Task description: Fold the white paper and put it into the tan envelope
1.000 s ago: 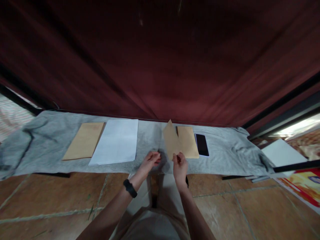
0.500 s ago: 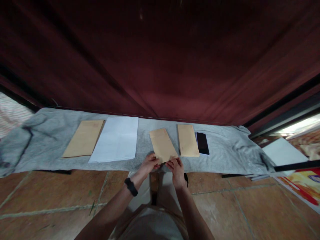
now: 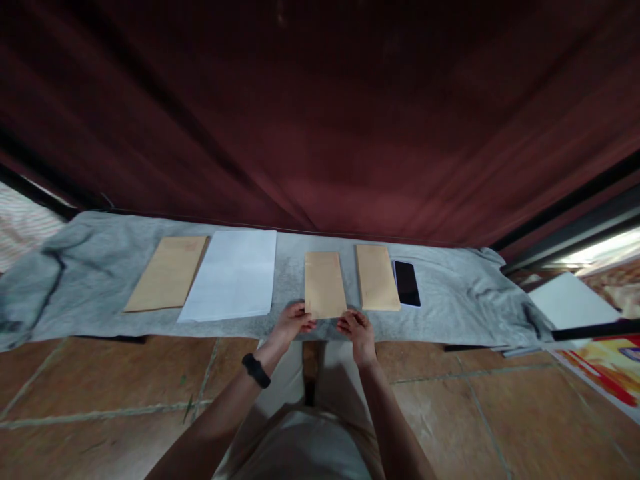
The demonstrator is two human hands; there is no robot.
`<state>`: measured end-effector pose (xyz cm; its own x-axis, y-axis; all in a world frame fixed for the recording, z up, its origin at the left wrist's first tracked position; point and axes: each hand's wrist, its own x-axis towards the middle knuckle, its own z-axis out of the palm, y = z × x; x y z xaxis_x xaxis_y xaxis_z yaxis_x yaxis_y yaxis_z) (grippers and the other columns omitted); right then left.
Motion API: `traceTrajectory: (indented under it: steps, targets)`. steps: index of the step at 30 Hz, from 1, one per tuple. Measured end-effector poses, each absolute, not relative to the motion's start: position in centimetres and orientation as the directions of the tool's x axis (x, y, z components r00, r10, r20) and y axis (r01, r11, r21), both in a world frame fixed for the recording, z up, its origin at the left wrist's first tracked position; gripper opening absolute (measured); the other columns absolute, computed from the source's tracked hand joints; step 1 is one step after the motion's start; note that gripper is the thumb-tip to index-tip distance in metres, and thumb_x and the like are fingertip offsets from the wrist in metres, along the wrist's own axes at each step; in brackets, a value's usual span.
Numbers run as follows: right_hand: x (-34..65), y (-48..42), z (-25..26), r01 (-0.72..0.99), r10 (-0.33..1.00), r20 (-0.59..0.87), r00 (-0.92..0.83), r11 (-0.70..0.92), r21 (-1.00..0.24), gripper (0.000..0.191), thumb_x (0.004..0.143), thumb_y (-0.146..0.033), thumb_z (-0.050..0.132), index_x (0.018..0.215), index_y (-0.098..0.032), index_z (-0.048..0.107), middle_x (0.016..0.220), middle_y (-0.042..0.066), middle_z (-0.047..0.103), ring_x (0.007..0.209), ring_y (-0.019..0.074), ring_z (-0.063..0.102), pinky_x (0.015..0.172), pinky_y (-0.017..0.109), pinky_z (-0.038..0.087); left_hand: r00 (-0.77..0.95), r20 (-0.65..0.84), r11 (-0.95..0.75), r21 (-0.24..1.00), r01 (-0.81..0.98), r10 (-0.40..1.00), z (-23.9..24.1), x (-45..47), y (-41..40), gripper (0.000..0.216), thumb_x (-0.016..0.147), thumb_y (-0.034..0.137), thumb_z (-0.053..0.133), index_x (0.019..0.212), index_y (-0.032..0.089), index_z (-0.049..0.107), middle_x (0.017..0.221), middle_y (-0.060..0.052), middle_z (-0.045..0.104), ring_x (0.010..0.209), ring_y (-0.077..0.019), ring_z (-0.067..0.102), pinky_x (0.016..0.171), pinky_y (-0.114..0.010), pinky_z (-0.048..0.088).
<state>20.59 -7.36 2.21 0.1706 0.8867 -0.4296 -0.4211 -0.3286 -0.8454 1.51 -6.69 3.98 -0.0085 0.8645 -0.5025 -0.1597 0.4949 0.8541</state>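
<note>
A small brown paper envelope (image 3: 325, 285) is in front of me, its long sides pointing away from me and nearly straight. At its near left corner, my left hand (image 3: 293, 321) has its fingers closed on the edge. My right hand (image 3: 357, 331) pinches the near right corner. Just to the right is a stack of similar brown envelopes (image 3: 378, 279). A pile of white paper sheets (image 3: 233, 275) rests left of my left hand, with larger brown envelopes (image 3: 167, 273) beside it at the far left.
Grey cloth (image 3: 450, 290) covers the narrow table. A dark-screened phone (image 3: 407, 283) lies right of the envelope stack. Behind the table hangs a dark red curtain (image 3: 320, 147). A white board (image 3: 573, 300) and a colourful printed box (image 3: 613, 367) are at the right, below table height.
The small envelope has turned from a slant to nearly straight. My hands have spread slightly apart at its near corners.
</note>
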Motion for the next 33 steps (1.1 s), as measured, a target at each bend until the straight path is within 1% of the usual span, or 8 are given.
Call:
traceTrajectory:
  steps: [3,8,15,23,26,29,31,33]
  targets:
    - [20.6,-7.1,2.2,-0.397,0.876,-0.459,0.150,-0.372,-0.839,0.052,0.050,-0.053,0.091,0.078,-0.018,0.065,0.063,0.000,0.068,0.053,0.0140,0.065,0.053,0.026,0.058,-0.029,-0.482,0.473,0.869,-0.145,0.876,3.8,1.8,-6.4,0.046,0.061,0.034,0.085,0.100,0.016,0.069,0.068,-0.002,0.070,0.059,-0.0173,0.068,0.054,-0.025,0.051]
    - [20.6,-7.0,2.4,-0.399,0.866,-0.477,0.151,-0.388,-0.831,0.053,0.047,-0.052,0.093,0.075,-0.018,0.063,0.062,0.000,0.069,0.053,0.0135,0.066,0.051,0.024,0.057,-0.114,-0.434,0.407,0.891,-0.200,0.894,4.1,2.3,-6.5,0.057,0.065,0.030,0.084,0.117,0.017,0.063,0.071,0.001,0.071,0.057,-0.0151,0.067,0.056,-0.025,0.052]
    - [21.2,-7.1,2.7,-0.392,0.865,-0.487,0.121,-0.409,-0.824,0.054,0.044,-0.051,0.095,0.076,-0.020,0.063,0.065,0.000,0.071,0.053,0.0141,0.066,0.051,0.026,0.058,-0.018,-0.460,0.435,0.851,-0.295,0.888,4.7,2.6,-6.8,0.050,0.063,0.038,0.088,0.103,0.017,0.068,0.088,-0.005,0.075,0.069,-0.0161,0.071,0.059,-0.024,0.051]
    - [21.3,-7.6,2.3,-0.357,0.892,-0.424,0.157,-0.349,-0.866,0.052,0.049,-0.046,0.095,0.082,-0.021,0.064,0.070,-0.003,0.069,0.057,0.0140,0.066,0.055,0.027,0.059,-0.072,-0.382,0.365,0.913,-0.182,0.921,4.1,3.7,-6.0,0.032,0.068,0.023,0.077,0.097,0.016,0.069,0.072,-0.002,0.072,0.061,-0.0155,0.064,0.056,-0.025,0.047]
    - [21.6,-7.7,2.4,-0.335,0.902,-0.414,0.120,-0.356,-0.872,0.050,0.052,-0.046,0.094,0.083,-0.021,0.063,0.071,-0.004,0.067,0.058,0.0126,0.064,0.056,0.027,0.059,-0.096,-0.276,0.264,0.956,-0.128,0.956,4.2,3.9,-6.2,0.027,0.070,0.017,0.071,0.096,0.016,0.070,0.074,-0.001,0.071,0.066,-0.0162,0.063,0.063,-0.026,0.048]
    - [21.6,-7.7,2.7,-0.305,0.910,-0.402,0.101,-0.356,-0.883,0.050,0.054,-0.047,0.092,0.085,-0.021,0.064,0.070,-0.005,0.065,0.056,0.0104,0.061,0.055,0.024,0.057,-0.113,-0.185,0.177,0.981,-0.076,0.976,4.4,4.0,-6.4,0.027,0.070,0.013,0.068,0.096,0.016,0.071,0.085,-0.002,0.073,0.081,-0.0186,0.066,0.076,-0.028,0.050]
    - [21.6,-7.5,2.8,-0.266,0.918,-0.382,0.107,-0.343,-0.901,0.049,0.055,-0.049,0.090,0.084,-0.021,0.063,0.068,-0.006,0.063,0.054,0.0095,0.058,0.052,0.023,0.055,-0.117,-0.161,0.153,0.986,-0.072,0.980,4.5,4.1,-6.5,0.033,0.070,0.012,0.067,0.103,0.017,0.071,0.092,-0.003,0.074,0.087,-0.0196,0.067,0.081,-0.029,0.051]
    - [21.5,-7.4,2.9,-0.215,0.929,-0.350,0.117,-0.320,-0.923,0.049,0.056,-0.052,0.088,0.083,-0.021,0.061,0.066,-0.006,0.061,0.052,0.0097,0.056,0.049,0.023,0.054,-0.121,-0.172,0.163,0.983,-0.083,0.978,4.5,4.1,-6.5,0.042,0.071,0.014,0.067,0.113,0.017,0.070,0.092,-0.003,0.075,0.086,-0.0196,0.067,0.080,-0.029,0.051]
